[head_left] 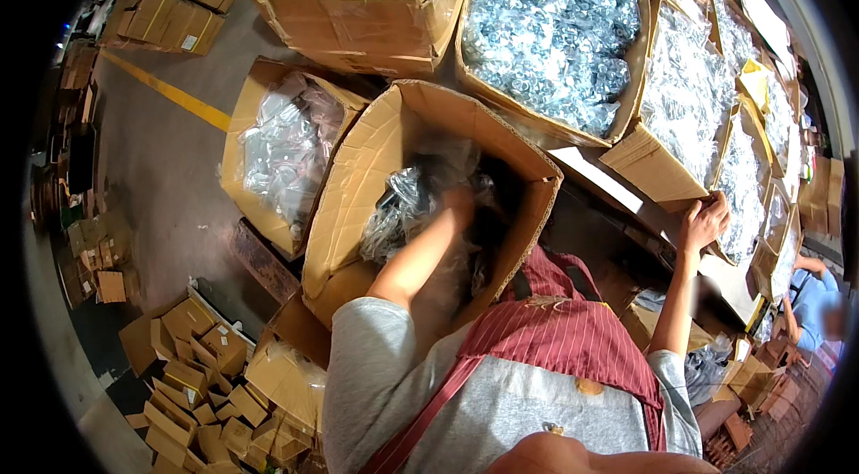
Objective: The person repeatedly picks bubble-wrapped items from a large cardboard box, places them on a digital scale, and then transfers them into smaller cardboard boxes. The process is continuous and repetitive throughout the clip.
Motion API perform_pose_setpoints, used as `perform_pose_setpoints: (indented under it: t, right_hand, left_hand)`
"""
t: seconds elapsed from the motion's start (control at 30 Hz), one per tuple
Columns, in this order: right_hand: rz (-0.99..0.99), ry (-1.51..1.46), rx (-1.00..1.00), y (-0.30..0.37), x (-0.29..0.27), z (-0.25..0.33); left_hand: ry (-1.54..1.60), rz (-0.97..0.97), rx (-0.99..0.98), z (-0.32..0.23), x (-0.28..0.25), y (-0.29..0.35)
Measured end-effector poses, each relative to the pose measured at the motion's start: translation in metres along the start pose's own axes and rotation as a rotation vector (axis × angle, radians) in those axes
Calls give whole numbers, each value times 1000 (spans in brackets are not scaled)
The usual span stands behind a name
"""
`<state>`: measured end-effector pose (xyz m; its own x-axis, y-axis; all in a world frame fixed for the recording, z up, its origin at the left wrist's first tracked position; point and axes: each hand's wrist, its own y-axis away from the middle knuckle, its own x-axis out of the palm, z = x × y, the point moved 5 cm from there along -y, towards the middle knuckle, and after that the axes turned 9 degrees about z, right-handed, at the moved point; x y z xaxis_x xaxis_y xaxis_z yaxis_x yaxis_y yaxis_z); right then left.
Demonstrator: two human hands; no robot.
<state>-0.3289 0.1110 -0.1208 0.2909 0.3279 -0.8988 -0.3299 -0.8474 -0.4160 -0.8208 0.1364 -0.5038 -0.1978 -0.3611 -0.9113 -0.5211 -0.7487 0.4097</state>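
Observation:
My left hand [455, 192] is deep inside a tall open cardboard box [358, 174] in front of me. Motion smears its fingers, and dark shadow surrounds them, so whether they grasp anything cannot be told. Right beside it in the box lie clear plastic bags [394, 205] with shiny metal parts. My right hand [706, 222] is off to the right, its fingers bent over the near edge of another open cardboard box [658, 165], which is filled with clear bags.
Open cartons of bagged parts [550, 35] stand close together ahead and right. A smaller carton [237, 147] adjoins on the left. Flattened and loose boxes [201, 375] pile up at lower left. A yellow line [170, 91] crosses the floor. Another person in blue [816, 304] is at far right.

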Motion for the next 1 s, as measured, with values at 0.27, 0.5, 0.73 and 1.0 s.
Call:
perform_pose_setpoints:
  t: [0.27, 0.5, 0.73, 1.0]
  right_hand:
    - [41, -10, 22, 10, 3, -7]
    - [-17, -65, -41, 12, 1, -9]
    - [53, -234, 80, 8, -1, -21]
    - [142, -812, -389, -10, -124, 109]
  left_hand:
    - [272, 380, -137, -8, -61, 31]
    - [1213, 302, 2, 59, -165, 77]
    - [2064, 237, -155, 48, -222, 117]
    - [2189, -311, -91, 10, -313, 170]
